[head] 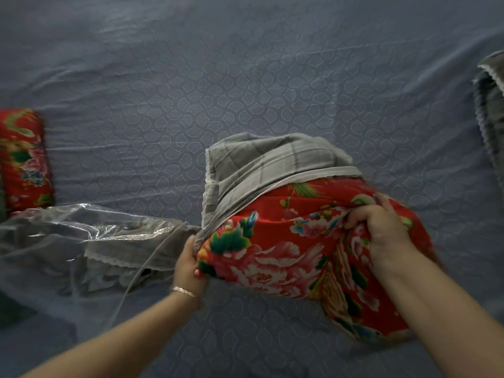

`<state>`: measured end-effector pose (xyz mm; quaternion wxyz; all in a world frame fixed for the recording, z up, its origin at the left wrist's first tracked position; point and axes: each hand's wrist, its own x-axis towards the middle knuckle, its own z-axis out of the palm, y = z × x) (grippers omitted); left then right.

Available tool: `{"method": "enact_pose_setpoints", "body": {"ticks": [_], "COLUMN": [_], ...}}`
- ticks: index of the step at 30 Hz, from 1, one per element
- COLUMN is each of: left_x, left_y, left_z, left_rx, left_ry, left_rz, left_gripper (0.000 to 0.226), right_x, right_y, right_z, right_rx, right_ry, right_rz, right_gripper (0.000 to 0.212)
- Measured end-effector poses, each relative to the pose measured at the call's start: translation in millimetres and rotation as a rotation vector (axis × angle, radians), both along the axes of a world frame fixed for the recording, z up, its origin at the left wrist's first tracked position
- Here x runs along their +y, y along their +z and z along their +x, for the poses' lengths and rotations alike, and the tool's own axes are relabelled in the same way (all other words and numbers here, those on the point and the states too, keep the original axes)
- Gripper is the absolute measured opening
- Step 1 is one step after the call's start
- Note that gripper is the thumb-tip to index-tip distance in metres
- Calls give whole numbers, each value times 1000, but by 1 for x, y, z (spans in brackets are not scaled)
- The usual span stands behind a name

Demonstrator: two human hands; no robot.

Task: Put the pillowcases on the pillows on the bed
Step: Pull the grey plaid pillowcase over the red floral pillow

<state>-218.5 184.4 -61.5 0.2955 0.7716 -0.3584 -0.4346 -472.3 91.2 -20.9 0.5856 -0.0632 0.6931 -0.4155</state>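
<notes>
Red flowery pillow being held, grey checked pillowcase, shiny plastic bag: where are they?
red flowery pillow point(286, 249), head view, middle of its bare face
grey checked pillowcase point(261, 165), head view, bunched part over pillow's far end
clear plastic bag point(90, 225), head view, crinkled shiny top

Not much extra going on here tbh. A big piece of clear plastic wrapping point(90, 227) is spread out on the left side. It's crumpled and wrinkled all over, and bright glare is picked up along its upper folds (pretty glossy stuff). A thin pale cord point(143, 266) is laid across its right end, running diagonally from upper right down to lower left in a gentle curve. At the far left edge, lower down, a dark shape point(13, 309) can be made out. It's possibly floor or furniture, but too dim to be called.
</notes>
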Motion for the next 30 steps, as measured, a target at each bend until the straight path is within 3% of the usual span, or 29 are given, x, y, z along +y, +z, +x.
{"method": "enact_pose_setpoints", "body": {"ticks": [2, 5, 7, 9, 12, 15, 19, 21, 22, 24, 27, 30], "left_x": [-1, -31, -52, -60, -55, -57, -57, -50, -42, -22, -8, -31], "left_y": [6, 9, 12, 18, 22, 19, 22, 24, 26, 31, 43, 48], "left_z": [-22, -30, -30, -34, -34, -28, -21, -7, -1, 2, -6, 9], "left_rx": [44, -85, -70, -61, -95, -139, -238, -346, -448, -623, -685, -508], "left_ry": [230, 298, 286, 211, 72, -27, -130, -231, -312, -501, -723, -540], "left_rz": [10, 148, 196, 179, 98, 9, -172, -171, -203, -353, -496, -473], "left_gripper": [28, 10, 11, 14, 47, 56, 19, 40, 48, 43, 31, 28], "right_x": [-2, 15, 36, 49, 49, 39, 28, 22, 20, 16, 18, 30], "right_y": [-10, -11, -9, -7, -12, -21, -24, -18, -13, -3, 0, -10], "right_z": [13, 49, 66, 72, 77, 82, 64, 51, 47, 44, 54, 74], "right_rx": [99, 207, 257, 347, 657, 816, 777, 714, 700, 721, 799, 894], "right_ry": [-14, 170, 537, 859, 1038, 976, 801, 673, 638, 646, 753, 930], "right_rz": [39, -139, -217, -144, -68, -41, -48, -92, -113, -145, -139, -150], "right_gripper": [91, 72, 100, 130, 139, 120, 80, 61, 58, 60, 63, 50]}}
